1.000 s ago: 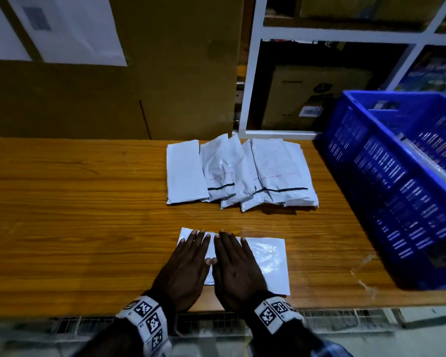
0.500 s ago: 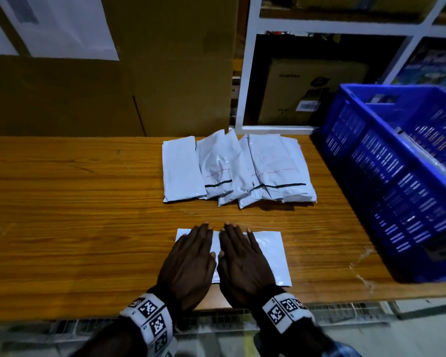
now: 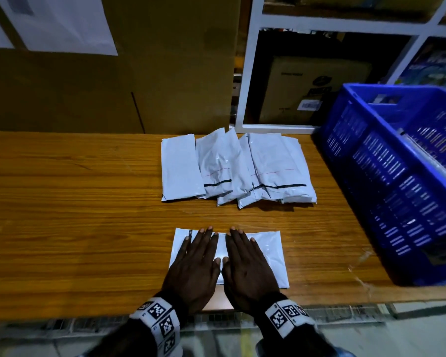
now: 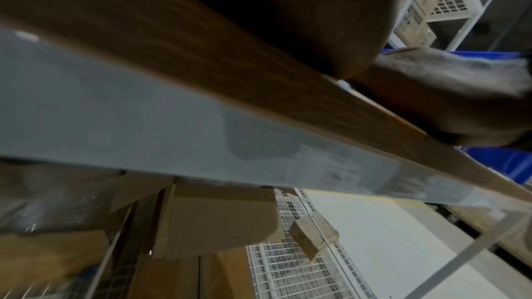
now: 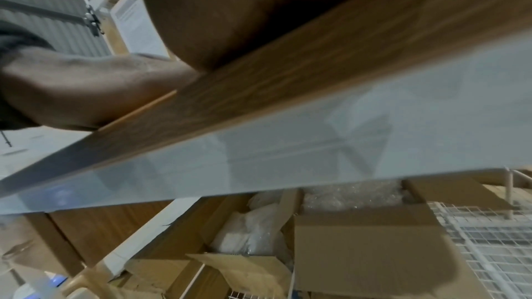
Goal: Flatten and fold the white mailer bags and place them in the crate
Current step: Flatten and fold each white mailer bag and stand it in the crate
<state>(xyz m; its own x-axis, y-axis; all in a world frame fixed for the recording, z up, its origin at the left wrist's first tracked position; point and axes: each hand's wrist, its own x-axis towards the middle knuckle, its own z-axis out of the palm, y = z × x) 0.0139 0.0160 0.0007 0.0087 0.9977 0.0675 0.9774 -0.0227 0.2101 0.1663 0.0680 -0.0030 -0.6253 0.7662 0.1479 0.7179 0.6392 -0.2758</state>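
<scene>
A white mailer bag (image 3: 271, 256) lies flat on the wooden table (image 3: 75, 228) near its front edge. My left hand (image 3: 195, 264) and right hand (image 3: 247, 264) press on it side by side, palms down, fingers straight, thumbs almost touching. Behind it lies a row of several folded white mailer bags (image 3: 237, 166), some overlapping. The blue crate (image 3: 397, 181) stands at the right end of the table. The wrist views show only the table's edge and the heels of my hands; the fingers are hidden there.
Large cardboard boxes (image 3: 101, 86) stand against the table's back edge. A white shelf frame (image 3: 252, 73) with boxes is behind on the right. Below the table are open cartons (image 5: 360, 247) and wire racking (image 4: 302, 265).
Both hands have slid forward over the mailer bag, from its near part toward its far edge, staying flat and side by side.
</scene>
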